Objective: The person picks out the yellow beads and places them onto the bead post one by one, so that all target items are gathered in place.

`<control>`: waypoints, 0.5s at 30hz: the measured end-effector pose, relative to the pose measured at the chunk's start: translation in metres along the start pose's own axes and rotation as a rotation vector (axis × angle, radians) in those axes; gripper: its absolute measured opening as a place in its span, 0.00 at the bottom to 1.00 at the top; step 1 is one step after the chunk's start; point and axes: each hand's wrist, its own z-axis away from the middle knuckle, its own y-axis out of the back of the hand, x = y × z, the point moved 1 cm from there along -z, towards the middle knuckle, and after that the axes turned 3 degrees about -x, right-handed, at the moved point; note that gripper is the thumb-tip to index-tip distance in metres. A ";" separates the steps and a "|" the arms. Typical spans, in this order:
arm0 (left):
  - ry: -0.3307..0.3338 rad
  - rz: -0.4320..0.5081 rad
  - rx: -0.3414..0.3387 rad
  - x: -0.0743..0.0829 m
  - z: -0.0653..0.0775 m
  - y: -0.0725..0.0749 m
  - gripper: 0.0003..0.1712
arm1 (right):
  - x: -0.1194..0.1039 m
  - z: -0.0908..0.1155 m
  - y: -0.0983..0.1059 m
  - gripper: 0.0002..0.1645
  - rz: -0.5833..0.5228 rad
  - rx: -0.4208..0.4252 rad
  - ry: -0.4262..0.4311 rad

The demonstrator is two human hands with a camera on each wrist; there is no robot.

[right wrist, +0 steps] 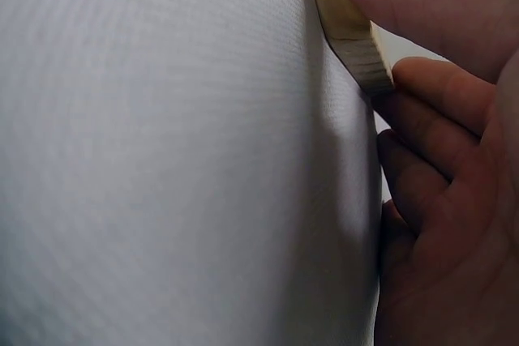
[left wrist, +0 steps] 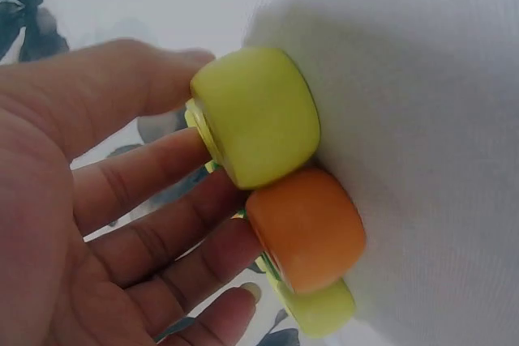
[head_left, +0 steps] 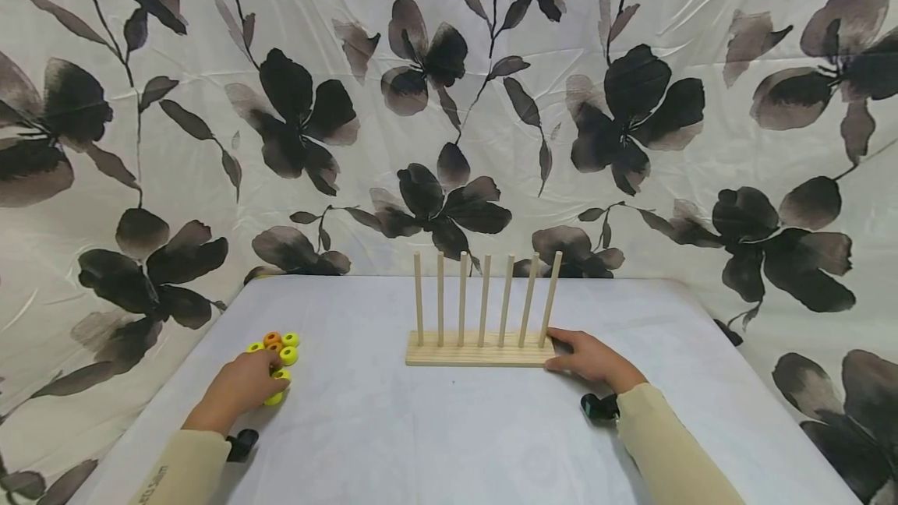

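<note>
At the left of the table, my left hand point(head_left: 241, 387) reaches over a cluster of beads. Its thumb and index finger pinch a yellow bead point(left wrist: 258, 117), while the other fingers lie beside an orange bead point(left wrist: 308, 230) and another yellow bead point(left wrist: 320, 307). Part of the cluster is hidden under the hand in the head view. My right hand point(head_left: 592, 358) grips the right end of a wooden peg rack point(head_left: 449, 355), thumb in front and fingers round the end. Several upright pegs point(head_left: 485, 298) stand in a row on its base. The rack's end point(right wrist: 357, 54) shows in the right wrist view.
A white cloth covers the table point(head_left: 351, 443). Beyond the cluster's near side lie more yellow beads point(head_left: 288, 354) and an orange bead point(head_left: 271, 339). A floral curtain point(head_left: 435, 100) hangs behind the table and along its sides.
</note>
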 end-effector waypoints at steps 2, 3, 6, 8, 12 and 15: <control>0.004 -0.003 0.005 0.001 0.001 0.000 0.22 | 0.000 0.000 0.000 0.47 -0.004 -0.007 -0.002; 0.006 -0.002 0.007 0.002 0.002 0.000 0.22 | 0.000 -0.001 0.000 0.47 -0.012 -0.007 -0.007; 0.001 -0.004 0.014 0.002 0.002 0.000 0.21 | 0.001 -0.001 0.000 0.47 -0.024 -0.006 -0.013; -0.011 0.000 0.018 0.002 0.001 0.000 0.21 | 0.002 -0.002 0.000 0.46 -0.033 -0.001 -0.019; -0.036 0.030 0.025 0.002 -0.003 -0.002 0.22 | 0.004 -0.003 -0.001 0.46 -0.033 0.005 -0.025; -0.049 0.076 0.030 0.005 -0.004 -0.002 0.22 | 0.005 -0.004 -0.001 0.46 -0.043 0.003 -0.038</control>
